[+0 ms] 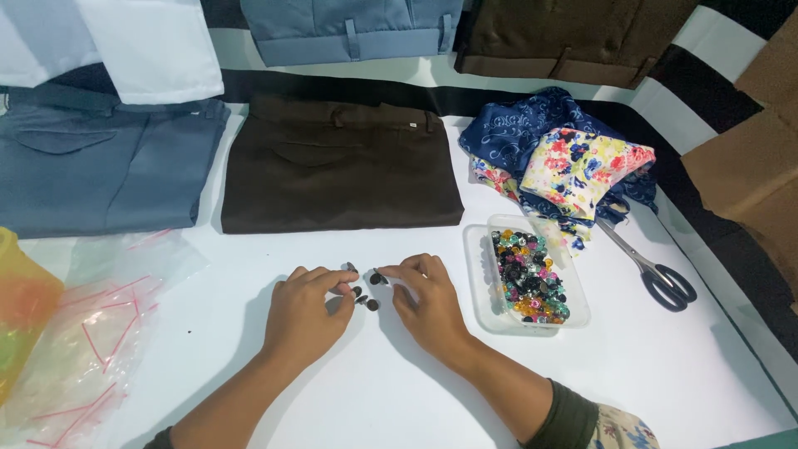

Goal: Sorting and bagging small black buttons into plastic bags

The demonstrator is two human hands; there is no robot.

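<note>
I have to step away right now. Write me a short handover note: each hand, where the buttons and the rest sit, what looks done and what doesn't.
Left hand: on the white table, fingertips pinching one of the small dark buttons.
Right hand: fingertips on another dark button just beside it; how firm the grip is cannot be told.
A few dark buttons lie loose between the hands.
Clear tray of mixed coloured buttons: right of the right hand.
Scissors: further right, lying untouched.
Folded brown trousers: beyond the hands.
Done: a few dark buttons lie out of the tray.
Left: tray appears mostly full; nothing visibly attached to the trousers.
</note>
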